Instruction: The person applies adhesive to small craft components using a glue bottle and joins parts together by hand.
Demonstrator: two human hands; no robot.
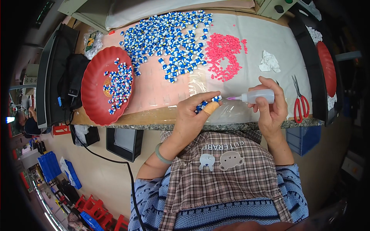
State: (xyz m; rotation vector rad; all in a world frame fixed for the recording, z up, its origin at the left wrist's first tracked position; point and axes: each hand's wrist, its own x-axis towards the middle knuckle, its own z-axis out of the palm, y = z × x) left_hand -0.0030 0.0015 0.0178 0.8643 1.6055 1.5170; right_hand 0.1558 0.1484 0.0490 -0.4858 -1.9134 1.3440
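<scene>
Several small blue-and-white pieces (200, 106) lie in my left hand (189, 111), which is closed around them. One such piece (217, 99) is pinched between its thumb and fingertips; the thumb wears a tan finger cover (210, 108). My right hand (273, 104) grips a translucent squeeze bottle (260, 96), tilted on its side. Its thin pinkish nozzle points left at the pinched piece, close to it; whether they touch I cannot tell. Beyond my hands lie a pile of small pink pieces (223, 48) and a wide spread of blue-and-white pieces (162, 34).
At left, a red fluted plate (91, 82) holds more blue-and-white pieces. Right of my hands are red-handled scissors (301, 107) and a crumpled white tissue (269, 62). A black tray with a red dish (327, 69) stands at the right edge. A black cable (111, 159) hangs at left.
</scene>
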